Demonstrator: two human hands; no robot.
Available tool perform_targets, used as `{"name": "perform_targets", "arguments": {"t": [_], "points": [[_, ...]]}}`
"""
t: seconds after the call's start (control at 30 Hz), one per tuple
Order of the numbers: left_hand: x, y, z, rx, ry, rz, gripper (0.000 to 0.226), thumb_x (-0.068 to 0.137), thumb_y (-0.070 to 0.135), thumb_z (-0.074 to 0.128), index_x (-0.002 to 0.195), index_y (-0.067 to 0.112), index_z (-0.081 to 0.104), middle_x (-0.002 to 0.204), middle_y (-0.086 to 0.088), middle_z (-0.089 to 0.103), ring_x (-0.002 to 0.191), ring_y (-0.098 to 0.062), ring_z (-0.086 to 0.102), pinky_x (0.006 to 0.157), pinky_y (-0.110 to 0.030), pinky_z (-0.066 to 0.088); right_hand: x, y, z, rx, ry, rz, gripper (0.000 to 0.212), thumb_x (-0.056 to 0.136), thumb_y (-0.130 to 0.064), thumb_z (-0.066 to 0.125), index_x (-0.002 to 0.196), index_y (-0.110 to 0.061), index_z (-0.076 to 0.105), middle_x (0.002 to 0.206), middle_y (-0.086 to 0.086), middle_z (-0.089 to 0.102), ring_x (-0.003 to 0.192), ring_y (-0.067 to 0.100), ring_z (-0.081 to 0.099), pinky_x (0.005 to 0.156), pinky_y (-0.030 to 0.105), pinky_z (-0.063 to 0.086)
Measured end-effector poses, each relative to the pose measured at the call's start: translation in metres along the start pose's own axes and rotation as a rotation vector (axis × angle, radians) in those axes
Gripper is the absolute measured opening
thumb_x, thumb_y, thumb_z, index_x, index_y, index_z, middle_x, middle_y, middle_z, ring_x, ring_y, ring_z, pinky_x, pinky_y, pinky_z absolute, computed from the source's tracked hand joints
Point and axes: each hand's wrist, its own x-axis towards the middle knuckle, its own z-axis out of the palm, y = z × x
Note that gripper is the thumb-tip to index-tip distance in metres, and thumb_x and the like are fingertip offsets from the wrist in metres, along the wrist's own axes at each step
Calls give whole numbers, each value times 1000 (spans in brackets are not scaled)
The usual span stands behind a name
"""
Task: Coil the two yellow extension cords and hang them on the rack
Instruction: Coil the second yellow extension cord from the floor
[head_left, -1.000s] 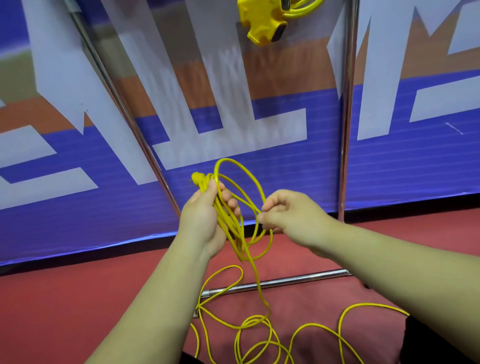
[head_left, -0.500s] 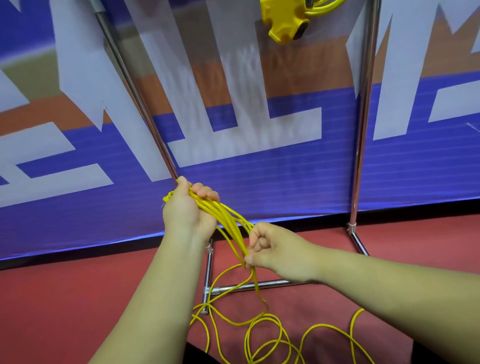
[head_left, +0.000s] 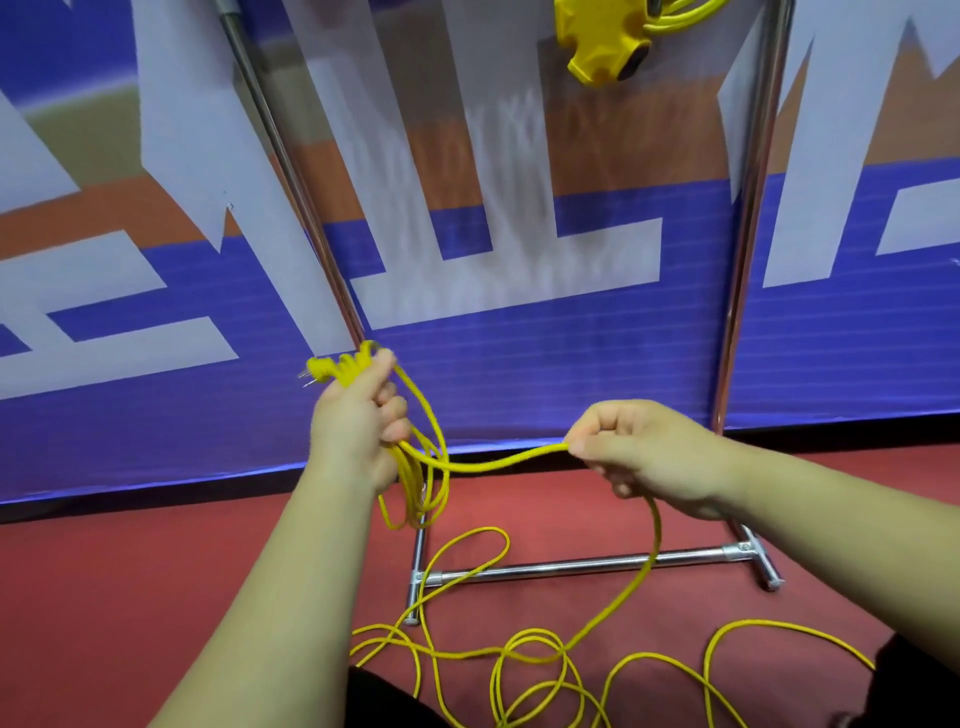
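Gathering loops of the thin yellow flexible extension cord (head_left: 498, 462) in front of the chrome tubular metal rack (head_left: 571, 569): the left grip (head_left: 358, 421) is clenching around a bundle of several loops, held up so they are hanging free below the fist rather than dragging. The yellow moulded plug (head_left: 319, 370) with bare metal prongs is sticking out past the thumb side, probably so the end is easy to find. The right grip (head_left: 649, 452) is pinching one strand between thumb and curled fingers, well apart from the left, apparently measuring out the next loop; the span between them is sagging slightly. From the right grip the cord is dropping to the red floor (head_left: 104, 597), where the uncoiled remainder is lying in loose overlapping curls, crossing the rack's base bar. Judgement: coiling is partway done. A chunky yellow multi-outlet socket block (head_left: 602, 47), likely the other cord's, is hanging high between the rack's uprights.
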Motion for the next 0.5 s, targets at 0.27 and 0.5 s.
{"name": "perform_targets", "arguments": {"t": [0.27,0.5], "points": [[-49,-43,50,446,-304,-62,15,90,20,74,78,17,65,63,-3,51,42,-8,23,40,-19,17,-4,-27,-1,-6,275,-177,13,91,-13,68,79,-10,68,63,0,65,49,8,47,53,25,38],[-58,-57,60,451,-474,-179,7,90,14,72,92,17,67,81,-12,59,46,-8,22,40,-20,22,-11,-37,-2,7,261,-251,11,94,-7,64,90,3,66,65,7,67,43,5,50,47,18,37]]}}
